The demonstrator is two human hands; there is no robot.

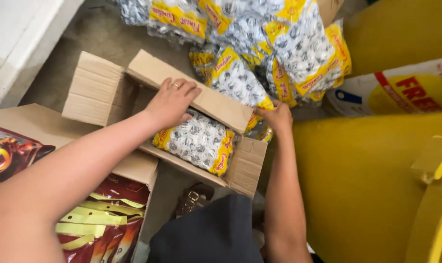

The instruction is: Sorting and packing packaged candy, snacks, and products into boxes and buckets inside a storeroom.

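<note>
An open cardboard box (101,92) lies on the floor with a clear bag of small wrapped sweets, yellow-edged (199,141), inside it. My left hand (172,101), with a ring on one finger, rests flat on the box's far flap (221,107), pressing it. My right hand (277,117) reaches past the box's right end and grips a yellow-edged sweet bag (256,121) at the foot of the pile. Its fingers are partly hidden behind the flap.
A heap of the same sweet bags (279,44) lies beyond the box. A second open box with dark red packets (104,224) sits at lower left. Large yellow drums (367,195) crowd the right. A white wall edge (16,44) runs at upper left.
</note>
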